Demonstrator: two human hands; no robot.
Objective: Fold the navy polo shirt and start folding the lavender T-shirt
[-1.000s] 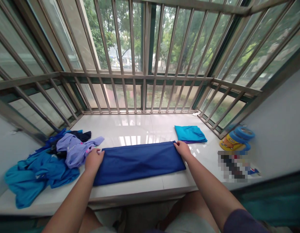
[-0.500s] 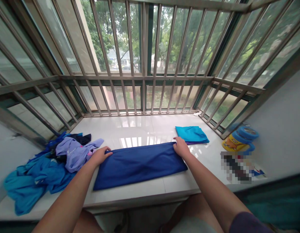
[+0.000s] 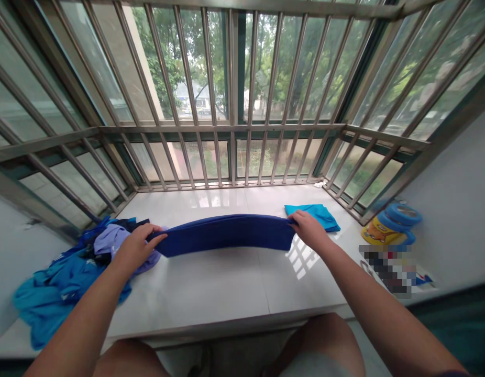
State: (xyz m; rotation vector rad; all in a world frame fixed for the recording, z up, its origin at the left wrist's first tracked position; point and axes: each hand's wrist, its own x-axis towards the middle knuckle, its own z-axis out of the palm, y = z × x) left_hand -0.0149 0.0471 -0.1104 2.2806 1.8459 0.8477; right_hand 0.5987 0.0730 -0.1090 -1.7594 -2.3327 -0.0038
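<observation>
A folded dark blue garment point(image 3: 227, 233) is stretched between my two hands, raised off the white ledge; its exact kind does not show. My left hand point(image 3: 142, 243) pinches its left end, close to the heap of clothes. At the other end, my right hand point(image 3: 305, 228) grips the upper corner between thumb and fingers. The garment's top edge bows upward in the middle and its lower edge hangs free. Just behind my right hand lies a folded turquoise cloth point(image 3: 319, 215), partly hidden by it.
Loose clothes point(image 3: 65, 275) in blue, lilac and black are heaped on the ledge's left. A yellow and blue cartoon jug point(image 3: 392, 225) stands at the right, with blurred-out items before it. Metal bars point(image 3: 231, 94) line the window behind the white ledge point(image 3: 211, 298).
Both hands have lifted the dark blue garment off the ledge. It lay flat and wide before; now it hangs as a narrower strip. My left hand has moved left, my right hand slightly right.
</observation>
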